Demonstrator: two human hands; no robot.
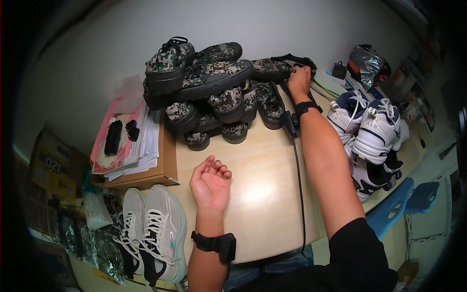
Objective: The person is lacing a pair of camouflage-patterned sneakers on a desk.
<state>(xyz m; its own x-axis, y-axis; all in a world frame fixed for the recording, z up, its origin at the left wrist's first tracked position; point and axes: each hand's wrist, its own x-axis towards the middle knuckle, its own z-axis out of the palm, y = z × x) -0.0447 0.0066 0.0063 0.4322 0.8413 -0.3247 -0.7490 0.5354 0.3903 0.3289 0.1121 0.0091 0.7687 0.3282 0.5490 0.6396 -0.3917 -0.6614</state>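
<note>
At the far side of the table, my right hand reaches to a camouflage shoe that lies pointing left. Its fingers are closed at the shoe's dark opening, with the fingertips partly hidden. My left hand rests palm up over the near part of the table, fingers loosely curled, holding nothing. Left of the right hand, several more camouflage shoes with black soles are piled against the wall. One camouflage shoe leans upright beside the pile, below the shoe I touch.
A cardboard box bearing papers and a pink folder stands at the left. Grey running shoes sit in front of it. White sneakers are stacked at the right, near a blue chair. A black cable hangs from my right wrist.
</note>
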